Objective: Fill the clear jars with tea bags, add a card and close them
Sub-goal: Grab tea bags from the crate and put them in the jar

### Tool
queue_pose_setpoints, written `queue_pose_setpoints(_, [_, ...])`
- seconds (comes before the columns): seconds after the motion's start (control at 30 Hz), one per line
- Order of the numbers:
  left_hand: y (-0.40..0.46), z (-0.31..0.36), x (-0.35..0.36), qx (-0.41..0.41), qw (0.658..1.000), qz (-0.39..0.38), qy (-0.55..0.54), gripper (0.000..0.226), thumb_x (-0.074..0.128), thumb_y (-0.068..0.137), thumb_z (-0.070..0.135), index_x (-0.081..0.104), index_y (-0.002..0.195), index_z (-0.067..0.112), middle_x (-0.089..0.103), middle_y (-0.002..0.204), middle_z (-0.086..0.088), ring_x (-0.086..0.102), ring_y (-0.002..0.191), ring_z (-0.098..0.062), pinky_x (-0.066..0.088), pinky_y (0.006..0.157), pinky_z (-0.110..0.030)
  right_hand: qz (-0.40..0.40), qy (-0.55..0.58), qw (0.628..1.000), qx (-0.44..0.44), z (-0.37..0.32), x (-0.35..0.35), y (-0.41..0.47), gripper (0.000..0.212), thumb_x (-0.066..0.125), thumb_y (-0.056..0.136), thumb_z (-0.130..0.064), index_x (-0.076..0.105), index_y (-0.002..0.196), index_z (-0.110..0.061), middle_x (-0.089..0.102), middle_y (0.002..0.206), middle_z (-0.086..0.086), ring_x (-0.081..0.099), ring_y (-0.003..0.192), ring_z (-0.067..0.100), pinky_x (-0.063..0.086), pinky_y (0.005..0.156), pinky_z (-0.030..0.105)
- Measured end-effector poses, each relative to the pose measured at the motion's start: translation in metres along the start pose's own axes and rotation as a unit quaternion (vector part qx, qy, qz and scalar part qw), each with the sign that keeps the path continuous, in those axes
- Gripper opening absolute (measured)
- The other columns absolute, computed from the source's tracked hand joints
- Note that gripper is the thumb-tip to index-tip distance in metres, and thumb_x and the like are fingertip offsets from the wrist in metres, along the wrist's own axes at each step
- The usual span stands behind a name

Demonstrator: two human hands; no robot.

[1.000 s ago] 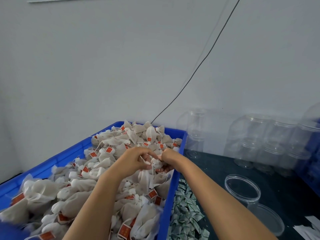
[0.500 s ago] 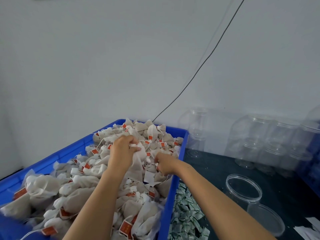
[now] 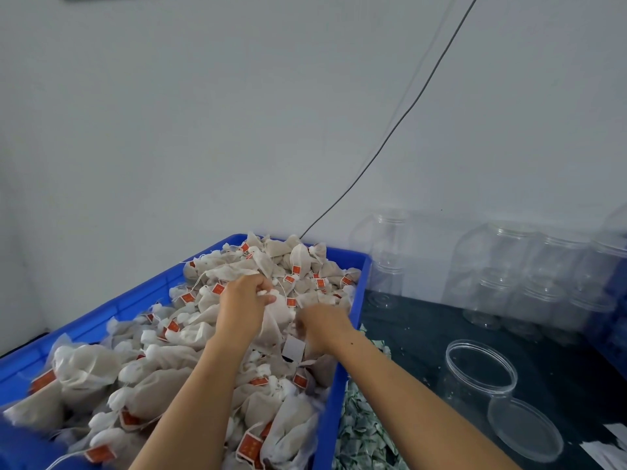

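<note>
Head view shows both hands deep in the blue crate (image 3: 101, 320), which is heaped with tea bags (image 3: 163, 388). The left hand (image 3: 242, 300) has its grip curled round a bunched bag, lifting it off the heap; the right hand (image 3: 322, 325), just right of it, is blurred and I cannot tell whether its fingers hold anything.

Strings and red tags tangle across the heap, so a lifted bag may drag neighbours over the crate's right wall onto the green sachets (image 3: 363, 435) lying against it. A hard tug could tear the thin mesh.

Right of the crate, on the dark table (image 3: 424, 327), stands the open clear jar (image 3: 478, 371), its lid (image 3: 526, 429) beside it, white cards (image 3: 610, 446) beyond that. More empty jars (image 3: 509, 266) line the pale wall (image 3: 169, 130) behind, where a cable (image 3: 390, 130) hangs.
</note>
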State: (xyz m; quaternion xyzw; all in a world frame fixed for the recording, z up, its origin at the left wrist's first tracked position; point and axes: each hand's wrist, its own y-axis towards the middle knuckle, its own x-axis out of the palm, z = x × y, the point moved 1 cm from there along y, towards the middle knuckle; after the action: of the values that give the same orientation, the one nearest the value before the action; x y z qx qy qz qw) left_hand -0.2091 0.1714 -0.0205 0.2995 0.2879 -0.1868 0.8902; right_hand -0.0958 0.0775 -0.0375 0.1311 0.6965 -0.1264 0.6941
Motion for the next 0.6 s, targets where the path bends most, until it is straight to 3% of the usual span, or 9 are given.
queue_pose_setpoints(0.07, [-0.001,0.001,0.001,-0.006,1.000,-0.003,0.004,0.018,0.071,0.086,0.012,0.069,0.103,0.010,0.067,0.104,-0.002,0.060,0.095,-0.016,0.037,0.078,-0.021,0.013,-0.089,0.995,0.045,0.013,-0.003,0.004,0.020,0.054,0.093,-0.009,0.058,0.113,-0.009,0.063,0.111,0.009,0.060,0.103,0.024,0.044,0.090,0.035])
queue_pose_setpoints(0.17, [-0.001,0.004,0.003,0.000,1.000,-0.010,0.002,0.015,0.069,0.087,0.013,0.067,0.101,0.010,0.067,0.106,-0.003,0.057,0.092,-0.014,0.038,0.079,-0.022,-0.098,-0.178,0.977,0.070,0.023,0.001,0.014,0.027,0.056,0.094,-0.018,0.058,0.120,-0.011,0.060,0.121,0.009,0.055,0.115,0.026,0.038,0.100,0.038])
queue_pose_setpoints(0.3, [-0.002,0.002,0.004,0.013,1.000,-0.014,-0.011,0.009,0.068,0.088,0.011,0.066,0.096,0.011,0.064,0.100,0.000,0.054,0.090,-0.011,0.037,0.079,-0.022,-0.149,-0.251,0.954,0.073,0.023,0.015,0.031,0.035,0.056,0.094,-0.022,0.054,0.128,-0.014,0.057,0.129,0.009,0.050,0.122,0.029,0.032,0.110,0.045])
queue_pose_setpoints(0.47, [-0.004,0.003,0.007,0.025,0.999,-0.019,-0.022,0.007,0.069,0.087,0.010,0.065,0.093,0.011,0.063,0.093,0.001,0.058,0.089,-0.015,0.038,0.071,-0.017,-0.188,-0.230,0.953,0.053,0.024,0.019,0.038,0.036,0.059,0.091,-0.020,0.055,0.125,-0.011,0.056,0.129,0.012,0.049,0.122,0.032,0.030,0.110,0.051])
queue_pose_setpoints(0.6, [-0.004,0.002,0.010,0.016,0.999,-0.030,-0.029,0.013,0.070,0.086,0.007,0.061,0.086,0.017,0.060,0.090,0.003,0.056,0.078,-0.005,0.038,0.057,-0.007,-0.099,-0.084,0.991,0.030,0.022,0.011,0.036,0.028,0.060,0.089,-0.010,0.059,0.117,-0.007,0.062,0.114,0.012,0.060,0.106,0.028,0.045,0.097,0.040])
